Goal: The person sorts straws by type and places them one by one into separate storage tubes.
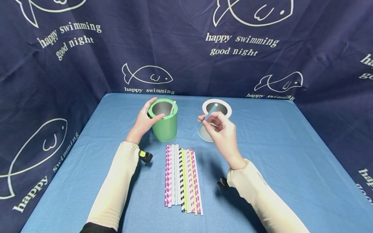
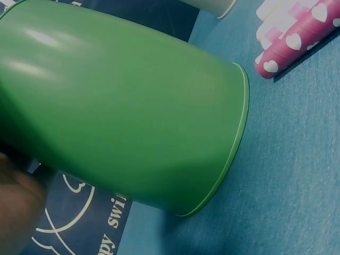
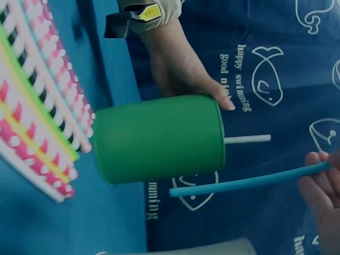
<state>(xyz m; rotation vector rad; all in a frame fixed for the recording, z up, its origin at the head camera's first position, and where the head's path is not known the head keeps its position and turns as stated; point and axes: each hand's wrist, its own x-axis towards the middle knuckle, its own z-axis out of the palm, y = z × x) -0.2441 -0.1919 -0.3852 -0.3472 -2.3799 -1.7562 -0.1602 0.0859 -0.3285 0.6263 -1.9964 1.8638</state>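
Observation:
My left hand holds the green can at its rim, thumb in front and fingers along the far left side. A white straw stands leaning inside that can, its end above the rim. Between thumb and fingertips, my right hand pinches a blue straw that tilts in front of the white can. Seen from the right wrist, the blue straw is off the table and apart from the green can. The left wrist view is mostly filled by the green can.
A row of paper straws, striped, dotted and plain, lies side by side on the blue tablecloth in front of the cans. Behind stands a dark blue curtain with fish drawings. Dark wrist straps sit at both sleeves.

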